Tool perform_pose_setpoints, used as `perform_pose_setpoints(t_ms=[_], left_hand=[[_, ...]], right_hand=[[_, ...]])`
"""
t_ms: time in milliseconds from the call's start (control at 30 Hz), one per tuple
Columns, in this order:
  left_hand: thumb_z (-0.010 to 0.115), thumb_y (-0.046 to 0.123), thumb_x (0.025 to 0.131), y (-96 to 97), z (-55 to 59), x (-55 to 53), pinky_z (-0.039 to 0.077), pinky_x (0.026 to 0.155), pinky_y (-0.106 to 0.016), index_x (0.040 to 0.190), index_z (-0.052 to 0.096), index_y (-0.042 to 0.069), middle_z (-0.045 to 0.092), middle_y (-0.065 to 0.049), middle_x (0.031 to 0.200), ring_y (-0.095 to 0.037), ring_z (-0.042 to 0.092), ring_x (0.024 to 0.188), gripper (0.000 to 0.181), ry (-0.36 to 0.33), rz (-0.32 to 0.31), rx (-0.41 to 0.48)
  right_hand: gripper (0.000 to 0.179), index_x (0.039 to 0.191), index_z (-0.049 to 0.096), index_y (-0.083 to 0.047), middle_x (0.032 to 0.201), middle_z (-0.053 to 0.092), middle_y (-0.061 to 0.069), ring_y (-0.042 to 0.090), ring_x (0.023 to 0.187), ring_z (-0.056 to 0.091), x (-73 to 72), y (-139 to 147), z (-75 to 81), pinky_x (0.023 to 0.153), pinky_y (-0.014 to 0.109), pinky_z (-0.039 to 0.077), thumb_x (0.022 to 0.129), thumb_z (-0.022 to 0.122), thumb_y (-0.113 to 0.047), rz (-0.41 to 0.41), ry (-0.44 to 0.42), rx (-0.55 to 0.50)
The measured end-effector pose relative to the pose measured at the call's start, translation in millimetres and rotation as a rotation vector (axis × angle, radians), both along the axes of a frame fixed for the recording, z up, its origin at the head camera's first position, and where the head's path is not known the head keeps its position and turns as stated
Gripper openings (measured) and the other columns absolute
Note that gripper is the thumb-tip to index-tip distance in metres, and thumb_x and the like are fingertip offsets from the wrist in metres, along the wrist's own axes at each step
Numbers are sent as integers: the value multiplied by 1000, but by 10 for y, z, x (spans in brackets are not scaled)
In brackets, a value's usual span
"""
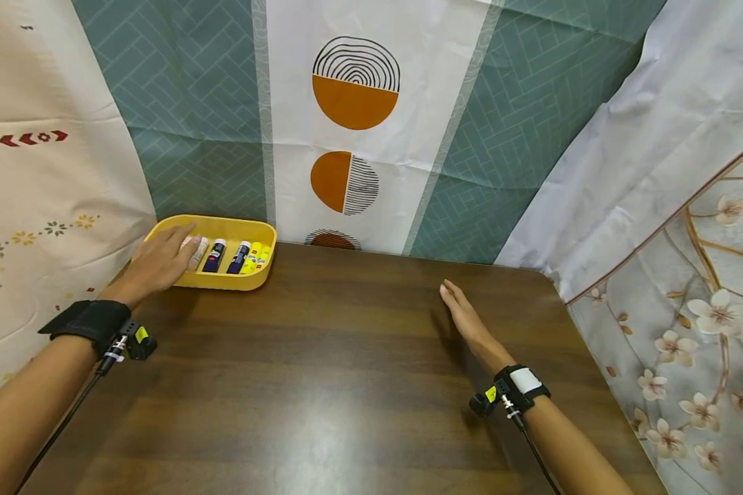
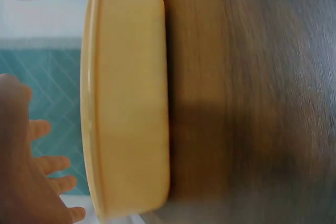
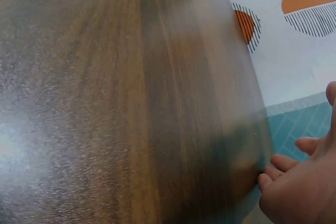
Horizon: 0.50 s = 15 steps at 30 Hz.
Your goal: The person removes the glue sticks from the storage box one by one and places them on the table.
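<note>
A yellow plastic basket stands at the back left of the table. Inside it lie a white tube, two dark blue sticks with white caps that look like glue sticks, and some small yellow pieces whose kind is unclear. Over the basket's left end reaches my left hand, fingers extended and hiding part of the inside. In the left wrist view its fingers spread above the basket wall, gripping nothing visible. My right hand hovers at the table's right side, fingers fairly straight, holding nothing.
The brown wooden table has a glossy reflection near its front. A patterned cloth hangs behind it, with a floral curtain on the right and a cream one on the left. Cabled cameras are strapped to both wrists.
</note>
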<state>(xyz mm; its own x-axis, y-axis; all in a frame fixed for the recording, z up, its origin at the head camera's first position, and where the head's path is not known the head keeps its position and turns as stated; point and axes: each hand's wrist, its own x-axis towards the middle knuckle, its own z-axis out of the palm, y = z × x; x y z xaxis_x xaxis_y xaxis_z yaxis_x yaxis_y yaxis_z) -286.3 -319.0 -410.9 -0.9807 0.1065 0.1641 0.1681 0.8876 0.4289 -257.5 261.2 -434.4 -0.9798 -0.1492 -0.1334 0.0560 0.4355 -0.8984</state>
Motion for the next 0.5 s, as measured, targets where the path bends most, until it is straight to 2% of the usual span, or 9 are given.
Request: perform_pose_setpoints(t_ms=[33,133,233,333,500], left_hand=[[22,46,109,-43,-24,-7,11,108,-75,157,23,-2,25,-38,154,-57,19,141,68,15,13,0],[26,42,109,-184,-90,-2,13,107,-75,157,24,-3,24,-40,152,-60,20,139,66,64,59,13],[32,36,108,-312,-130,25,15,108,-74,157,23,-4,24,-40,152,-60,22,138,64,100,105,34],[37,32,106,-405,-178,20,17,108,-73,157,20,-4,22,-38,152,-59,22,137,65,104,157,53],[39,27,103,-512,-254,4,11,108,-78,160,13,0,-1,-38,159,-61,6,143,68,32,234,138]], right_hand=[[73,162,13,-9,167,14,16,36,154,9,0,8,-16,121,60,8,107,32,-54,-6,2,4],[79,162,17,-14,167,18,13,35,154,13,-51,71,-204,120,60,11,103,33,-64,-32,39,25],[77,162,17,-15,167,18,12,34,154,13,-38,87,-233,120,60,11,103,35,-63,-42,34,7],[73,163,15,-15,168,14,12,35,154,11,-21,95,-176,120,60,10,106,35,-56,-37,21,-25],[66,163,12,-11,168,11,15,38,154,9,63,56,1,120,61,10,110,35,-44,-10,20,-52]])
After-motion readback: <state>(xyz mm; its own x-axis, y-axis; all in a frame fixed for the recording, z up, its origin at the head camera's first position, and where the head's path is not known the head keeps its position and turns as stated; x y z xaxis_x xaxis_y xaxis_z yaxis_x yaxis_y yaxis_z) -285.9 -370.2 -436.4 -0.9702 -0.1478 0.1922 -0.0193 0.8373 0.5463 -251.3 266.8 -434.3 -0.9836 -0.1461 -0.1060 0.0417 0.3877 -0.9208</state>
